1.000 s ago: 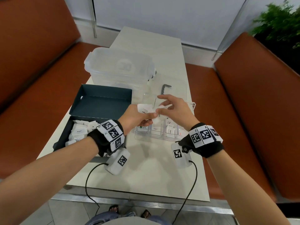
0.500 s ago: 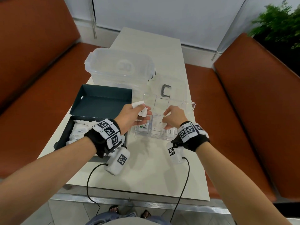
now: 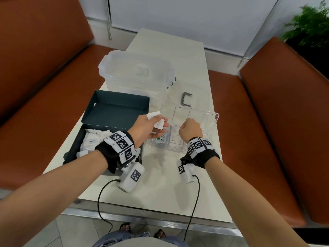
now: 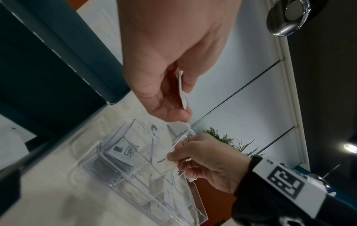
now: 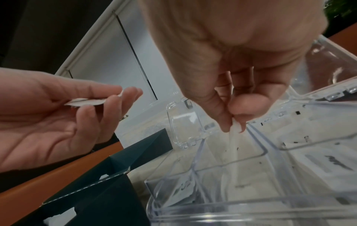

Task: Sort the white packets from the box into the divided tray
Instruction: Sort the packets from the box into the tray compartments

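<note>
A: How far along is the sorting?

B: Partway, I'd judge. The clear divided tray already holds a green-labelled packet in the compartment just under the left hand, and at least one more packet lies in a neighbouring compartment. The dark box behind the left wrist still holds a heap of white packets, so plenty is left.

A: And each grip?

B: The right hand has a narrow grip, thumb and fingertips pinching one white packet by its top edge. The packet hangs straight below the grip, its lower end down inside a middle compartment, seemingly about to be let go. In the left wrist view the word "Sugar" shows beside those fingers.

A: The left?

B: It holds a small stack of packets between thumb and fingers, just left of the right hand and above the tray's near-left corner.

A: Other containers?

B: A large clear lidded tub stands on the table beyond both hands; I see nothing inside it. The tray's hinged lid stands open past the right grip.
</note>
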### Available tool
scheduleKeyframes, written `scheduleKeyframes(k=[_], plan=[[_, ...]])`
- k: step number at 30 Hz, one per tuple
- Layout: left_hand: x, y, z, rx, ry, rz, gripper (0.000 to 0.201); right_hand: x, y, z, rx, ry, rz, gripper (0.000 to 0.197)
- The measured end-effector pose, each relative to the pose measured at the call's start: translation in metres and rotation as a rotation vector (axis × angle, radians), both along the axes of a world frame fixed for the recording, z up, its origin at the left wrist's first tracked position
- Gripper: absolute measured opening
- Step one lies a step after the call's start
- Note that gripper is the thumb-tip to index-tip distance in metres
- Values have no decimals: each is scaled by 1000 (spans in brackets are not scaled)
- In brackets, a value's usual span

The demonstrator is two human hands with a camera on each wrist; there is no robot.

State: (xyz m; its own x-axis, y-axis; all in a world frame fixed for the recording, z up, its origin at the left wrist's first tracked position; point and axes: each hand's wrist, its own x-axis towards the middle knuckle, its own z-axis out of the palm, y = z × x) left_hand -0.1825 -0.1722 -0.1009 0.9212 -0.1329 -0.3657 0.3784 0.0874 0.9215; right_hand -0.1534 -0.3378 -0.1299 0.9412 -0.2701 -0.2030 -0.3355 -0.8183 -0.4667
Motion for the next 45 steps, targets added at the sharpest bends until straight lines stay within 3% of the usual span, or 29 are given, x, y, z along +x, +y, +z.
scheduleKeyframes(k=[7, 17, 25, 30, 34, 37, 41, 45], plan=[[2, 0, 1, 6, -22, -20, 28, 6, 4, -8, -31, 90, 56, 19], [6, 0, -1, -5, -7, -7, 28, 14, -7, -2, -560, 142, 545, 27], [10, -2, 2, -182, 136, 1, 36, 9, 0, -12, -653, 153, 608, 23], [10, -3, 4, -320, 199, -27, 38, 4, -8, -2, -487, 77, 546, 19], [14, -9, 4, -300, 174, -49, 31, -2, -18, 16, 43, -210, 273, 18], [17, -19, 3, -273, 135, -97, 28, -8, -19, 33, 405, -299, 227, 13], [20, -34, 2, -205, 63, -173, 33, -13, -30, 42, 465, -245, 264, 17], [21, -49, 2, -179, 82, -189, 30, -12, -51, 46, 517, -282, 157, 13]])
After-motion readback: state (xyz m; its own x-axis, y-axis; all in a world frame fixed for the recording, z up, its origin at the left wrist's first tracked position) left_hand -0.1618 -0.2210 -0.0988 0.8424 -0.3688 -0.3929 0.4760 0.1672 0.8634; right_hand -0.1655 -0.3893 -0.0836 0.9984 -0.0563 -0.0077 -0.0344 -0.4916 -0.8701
